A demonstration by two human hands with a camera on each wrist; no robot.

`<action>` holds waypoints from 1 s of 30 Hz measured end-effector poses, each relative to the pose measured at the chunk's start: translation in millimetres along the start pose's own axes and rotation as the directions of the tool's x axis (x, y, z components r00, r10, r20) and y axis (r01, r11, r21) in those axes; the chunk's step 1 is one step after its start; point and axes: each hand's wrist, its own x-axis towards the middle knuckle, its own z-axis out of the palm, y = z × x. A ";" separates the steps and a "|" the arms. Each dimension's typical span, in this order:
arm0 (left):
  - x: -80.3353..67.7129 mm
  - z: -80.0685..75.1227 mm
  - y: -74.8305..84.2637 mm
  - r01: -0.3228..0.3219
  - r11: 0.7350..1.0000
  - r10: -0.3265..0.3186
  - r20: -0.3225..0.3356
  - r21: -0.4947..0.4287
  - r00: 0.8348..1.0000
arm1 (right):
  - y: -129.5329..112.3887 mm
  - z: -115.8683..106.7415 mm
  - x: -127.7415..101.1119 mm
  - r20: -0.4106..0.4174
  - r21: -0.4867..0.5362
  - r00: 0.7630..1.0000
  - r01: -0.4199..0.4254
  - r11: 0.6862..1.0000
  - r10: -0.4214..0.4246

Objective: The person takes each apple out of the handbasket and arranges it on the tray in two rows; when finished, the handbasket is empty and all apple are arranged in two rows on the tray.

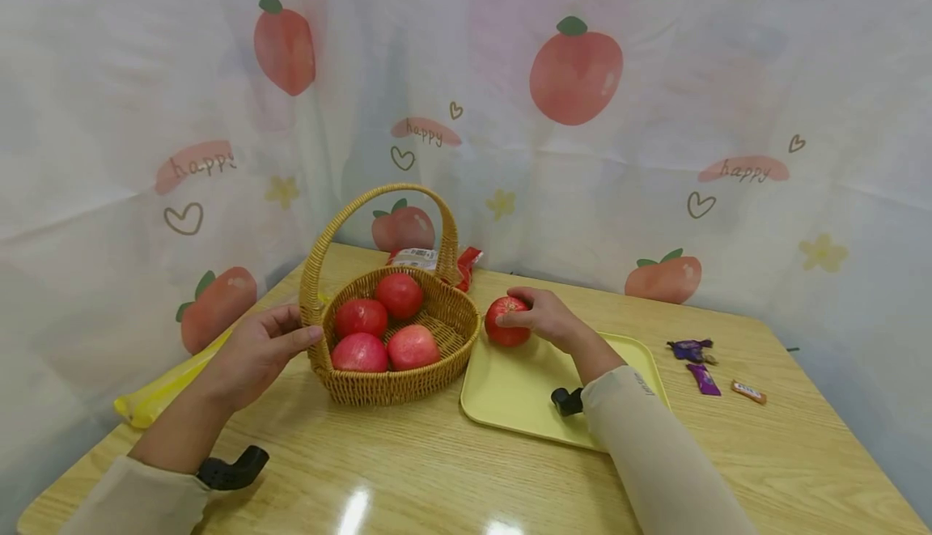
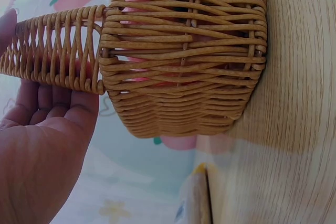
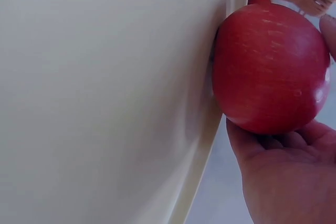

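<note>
My left hand (image 1: 251,361) grips the wicker basket (image 1: 396,389) at the left foot of its handle (image 2: 52,51), thumb on one side and fingers on the other. Several round red fruits (image 1: 413,347) lie in the basket; the front two are pinker, like apples. My right hand (image 1: 549,324) holds a pomegranate (image 3: 270,69) between thumb and fingers, its pointed crown showing in the right wrist view. It is at the far left corner of the yellow tray (image 1: 510,397), close to the basket's right rim. Whether it touches the tray I cannot tell.
Several small wrapped candies (image 1: 703,380) lie right of the tray. A red and white packet (image 1: 466,264) stands behind the basket. A yellow bag (image 1: 163,385) lies along the table's left edge. A printed curtain (image 1: 495,187) hangs behind the wooden table (image 1: 408,470).
</note>
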 end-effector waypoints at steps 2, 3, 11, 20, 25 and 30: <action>0.2 -0.2 0.3 -0.002 1.000 0.002 -0.002 0.001 1.000 | 0.2 -1.8 -0.9 0.009 0.006 1.000 0.005 1.000 -0.005; 0.4 -0.4 0.7 -0.003 1.000 0.003 -0.001 -0.001 1.000 | 0.6 -2.5 -1.2 0.010 0.008 1.000 0.005 1.000 -0.005; 1.1 -1.1 0.6 -0.005 1.000 0.005 -0.001 0.007 1.000 | 1.9 -7.0 -1.8 0.007 0.024 0.998 0.062 0.998 -0.062; 0.5 -0.8 0.5 -0.003 1.000 0.003 0.005 0.004 1.000 | -16.5 -6.6 -6.3 0.033 -0.004 0.980 0.195 0.981 -0.195; 0.5 -0.9 0.4 0.007 1.000 -0.007 0.003 0.008 1.000 | -28.0 -5.5 -9.2 0.055 0.032 0.972 0.227 0.973 -0.229; 0.2 -1.4 -1.1 0.009 1.000 -0.009 -0.003 0.003 1.000 | -36.4 -3.3 -10.3 0.074 0.064 0.966 0.242 0.968 -0.247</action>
